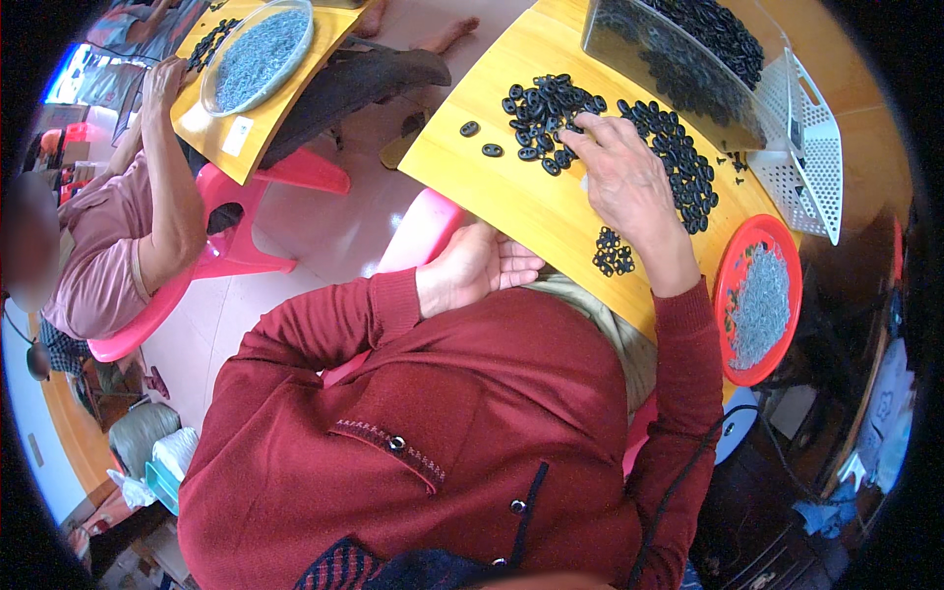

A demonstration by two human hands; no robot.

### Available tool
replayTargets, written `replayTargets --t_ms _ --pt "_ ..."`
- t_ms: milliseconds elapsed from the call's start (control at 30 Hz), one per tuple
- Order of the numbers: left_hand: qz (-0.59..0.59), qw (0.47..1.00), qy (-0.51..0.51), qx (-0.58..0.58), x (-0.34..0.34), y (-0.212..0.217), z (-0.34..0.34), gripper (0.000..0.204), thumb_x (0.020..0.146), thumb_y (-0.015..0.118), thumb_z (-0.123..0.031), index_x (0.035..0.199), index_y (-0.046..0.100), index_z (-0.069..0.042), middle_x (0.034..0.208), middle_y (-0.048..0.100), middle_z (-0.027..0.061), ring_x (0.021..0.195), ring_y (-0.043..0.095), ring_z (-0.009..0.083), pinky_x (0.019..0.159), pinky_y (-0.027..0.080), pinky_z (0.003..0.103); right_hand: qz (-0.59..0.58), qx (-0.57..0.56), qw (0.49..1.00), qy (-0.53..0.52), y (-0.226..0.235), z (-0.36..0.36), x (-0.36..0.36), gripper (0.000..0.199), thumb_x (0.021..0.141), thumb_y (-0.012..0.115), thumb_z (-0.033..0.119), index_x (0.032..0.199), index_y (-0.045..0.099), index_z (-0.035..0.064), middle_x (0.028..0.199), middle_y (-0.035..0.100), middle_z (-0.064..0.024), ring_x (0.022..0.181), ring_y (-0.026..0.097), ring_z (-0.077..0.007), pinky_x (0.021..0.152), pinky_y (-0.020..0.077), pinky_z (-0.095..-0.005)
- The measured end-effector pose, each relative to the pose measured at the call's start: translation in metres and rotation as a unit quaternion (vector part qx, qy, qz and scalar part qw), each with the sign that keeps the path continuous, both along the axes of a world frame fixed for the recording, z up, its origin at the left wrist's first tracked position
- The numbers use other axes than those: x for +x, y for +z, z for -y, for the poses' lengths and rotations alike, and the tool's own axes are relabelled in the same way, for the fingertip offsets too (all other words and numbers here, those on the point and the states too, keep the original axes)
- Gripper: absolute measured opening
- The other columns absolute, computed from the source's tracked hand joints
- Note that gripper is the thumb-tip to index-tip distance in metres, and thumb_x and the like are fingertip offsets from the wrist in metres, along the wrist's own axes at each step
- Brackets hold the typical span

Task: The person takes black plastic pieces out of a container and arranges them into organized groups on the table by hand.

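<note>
My right hand [629,182] reaches over the yellow table [472,84], its fingers apart and bent down onto a heap of small black oval pieces with holes [546,108]. Whether a piece is under the fingertips I cannot make out. Palm up, my left hand [477,265] lies at the table's near edge by my lap, fingers stretched out and nothing visible in it. Two single black pieces lie left of the heap. A second spread of black oval pieces [678,162] is to the right of my right hand, and a cluster of smaller black pieces [614,253] sits near its wrist.
At the right stands a red basin [726,344] of thin silvery pieces. A clear bin [678,74] of black pieces and a white perforated basket [821,157] stand at the far right. Leftward, another person [128,226] sits at a table with a round tray [313,29].
</note>
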State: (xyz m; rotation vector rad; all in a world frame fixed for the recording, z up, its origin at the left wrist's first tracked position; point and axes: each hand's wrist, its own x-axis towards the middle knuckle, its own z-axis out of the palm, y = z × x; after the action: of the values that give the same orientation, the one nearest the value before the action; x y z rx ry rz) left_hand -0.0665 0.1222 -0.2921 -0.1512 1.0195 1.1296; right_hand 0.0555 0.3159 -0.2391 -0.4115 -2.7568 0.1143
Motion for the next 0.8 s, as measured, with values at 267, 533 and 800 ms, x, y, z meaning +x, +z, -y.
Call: replayTargets --t_ms 267,533,800 --pt "0.005 1.0 -0.002 0.009 -0.001 0.002 0.0 0.045 0.114 0.028 -0.035 0.127 0.056 -0.002 0.103 0.069 0.0102 0.094 0.07 0.0192 0.086 0.059 0.035 0.0 -0.026 1.0 -0.004 0.002 -0.005 -0.003 0.034 0.083 0.062 0.001 0.115 0.074 0.005 0.126 0.067 -0.0089 0.118 0.06 -0.0281 0.102 0.0516 -0.0396" --pt "0.006 1.0 0.002 0.003 0.0 0.002 0.0 0.047 0.114 0.029 -0.038 0.127 0.056 -0.002 0.102 0.069 0.0094 0.091 0.07 0.0183 0.084 0.06 0.034 -0.029 -0.063 0.998 -0.01 0.002 -0.003 0.004 0.027 0.087 0.063 0.006 0.112 0.075 0.0054 0.122 0.068 -0.0103 0.115 0.061 -0.0291 0.1 0.053 -0.0399" --pt "0.012 1.0 0.005 0.003 0.0 0.001 0.0 0.047 0.114 0.029 -0.038 0.127 0.057 -0.002 0.099 0.07 0.0087 0.089 0.07 0.0181 0.082 0.06 0.033 -0.018 -0.074 0.997 -0.006 0.003 -0.005 0.01 0.024 0.088 0.066 0.008 0.11 0.075 0.0038 0.122 0.067 -0.0113 0.117 0.061 -0.0295 0.099 0.053 -0.0407"
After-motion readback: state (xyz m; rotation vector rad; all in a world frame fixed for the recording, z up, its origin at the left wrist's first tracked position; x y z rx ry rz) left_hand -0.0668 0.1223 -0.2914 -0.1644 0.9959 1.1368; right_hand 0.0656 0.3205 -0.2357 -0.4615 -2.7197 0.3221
